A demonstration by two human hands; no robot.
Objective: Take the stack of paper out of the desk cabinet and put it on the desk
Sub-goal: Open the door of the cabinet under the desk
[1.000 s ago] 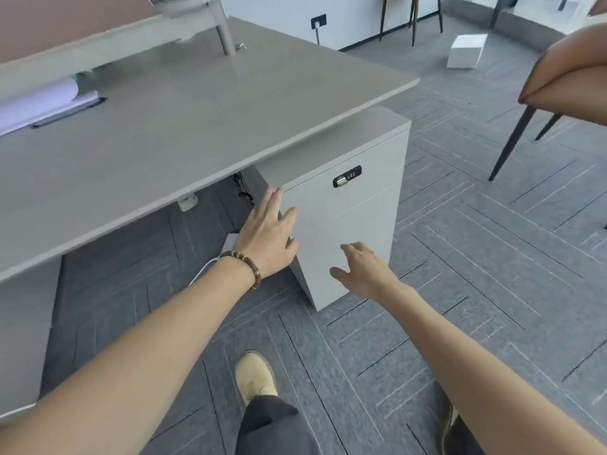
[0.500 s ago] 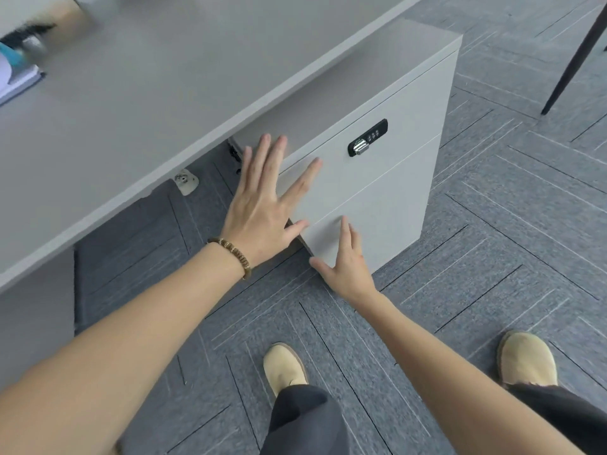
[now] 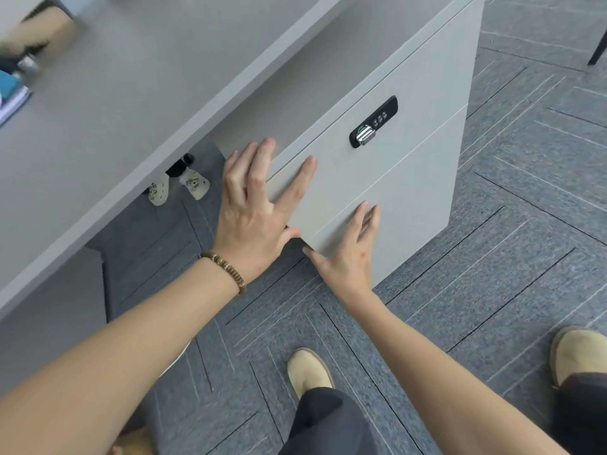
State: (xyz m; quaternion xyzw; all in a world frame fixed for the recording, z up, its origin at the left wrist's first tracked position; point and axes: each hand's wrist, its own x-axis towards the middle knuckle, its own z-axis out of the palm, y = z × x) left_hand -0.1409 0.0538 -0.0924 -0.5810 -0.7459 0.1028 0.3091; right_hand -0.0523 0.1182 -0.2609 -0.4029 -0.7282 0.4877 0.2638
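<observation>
Two spread hands, left hand (image 3: 253, 211) and right hand (image 3: 351, 251), flat on cabinet (image 3: 410, 178) front's left edge; paper unseen, presumably inside

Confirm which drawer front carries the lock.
The upper drawer: the black lock sits near its top edge. The lower drawer, where the right hand rests, is plain.

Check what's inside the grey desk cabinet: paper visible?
No. The grey desk cabinet is closed, so its contents are hidden. Only its drawer fronts, black combination lock and both hands on it show.
</observation>
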